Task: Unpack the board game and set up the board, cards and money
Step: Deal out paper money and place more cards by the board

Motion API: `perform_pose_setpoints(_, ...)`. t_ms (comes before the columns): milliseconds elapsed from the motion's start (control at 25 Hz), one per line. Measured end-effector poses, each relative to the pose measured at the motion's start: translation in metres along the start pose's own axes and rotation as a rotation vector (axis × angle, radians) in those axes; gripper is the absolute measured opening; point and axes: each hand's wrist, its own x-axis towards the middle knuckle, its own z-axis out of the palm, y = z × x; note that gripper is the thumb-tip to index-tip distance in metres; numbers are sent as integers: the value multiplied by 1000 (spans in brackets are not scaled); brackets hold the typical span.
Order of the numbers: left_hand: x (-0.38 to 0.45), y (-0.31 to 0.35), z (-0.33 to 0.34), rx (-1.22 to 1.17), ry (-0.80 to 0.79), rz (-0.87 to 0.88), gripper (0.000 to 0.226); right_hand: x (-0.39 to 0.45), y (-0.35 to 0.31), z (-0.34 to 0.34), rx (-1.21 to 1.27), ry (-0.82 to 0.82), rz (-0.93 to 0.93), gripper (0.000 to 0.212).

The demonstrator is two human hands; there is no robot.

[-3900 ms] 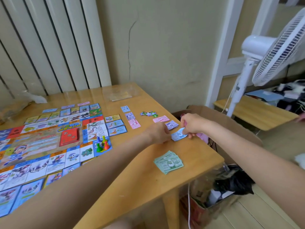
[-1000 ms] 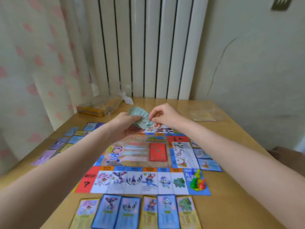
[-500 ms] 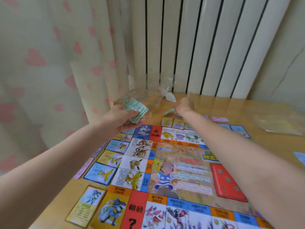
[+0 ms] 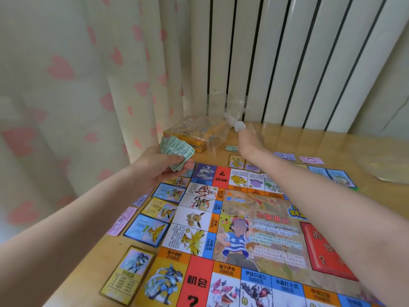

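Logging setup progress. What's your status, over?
Left hand grips green banknotes. Right hand at far edge beside one green note, blurred. Board open.

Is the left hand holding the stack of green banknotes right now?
Yes, the left hand grips the green banknotes fanned above the board's corner.

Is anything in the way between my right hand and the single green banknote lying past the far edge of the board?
Nothing visible. The right hand is stretched over the colourful game board, and the single green paper banknote lies flat on the wooden table just to its left. The crumpled clear plastic wrapper sits further back.
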Motion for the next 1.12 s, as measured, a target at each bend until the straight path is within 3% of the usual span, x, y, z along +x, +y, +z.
perform_pose_setpoints(80,-2,2,-6,-71,49,13,20,-8,-20,-18,247,157,-148,22)
perform_pose_setpoints(160,-5,5,-14,-152,106,40,24,-29,-52,-39,578,-36,-255,24)
perform_pose_setpoints(240,-11,8,-22,-205,170,62,28,-54,-85,-48,846,-403,-305,19)
perform_pose_setpoints(280,-15,9,-28,-224,196,74,28,-66,-99,-46,918,-500,-320,11)
perform_pose_setpoints(320,-19,10,-34,-233,214,89,27,-71,-110,-42,991,-534,-315,3)
perform_pose_setpoints(480,-27,13,-64,-151,230,117,30,-77,-138,-31,1230,-602,-222,6)
perform_pose_setpoints(680,-22,7,-70,-51,213,82,31,-73,-146,-23,1118,-590,-169,3)
perform_pose_setpoints(800,-14,1,-70,-34,327,96,18,-61,-144,-11,1058,-510,-38,19)
perform_pose_setpoints(920,-13,-3,-71,-64,333,87,6,-39,-137,9,1000,-422,142,24)
perform_pose_setpoints(1000,-13,-8,-73,-53,319,65,4,-28,-136,23,853,-405,182,15)
perform_pose_setpoints(1080,-11,-13,-72,-65,319,46,3,-24,-137,34,550,-349,100,5)
perform_pose_setpoints(1120,-10,-16,-71,-93,312,37,3,-24,-138,39,385,-310,26,11)
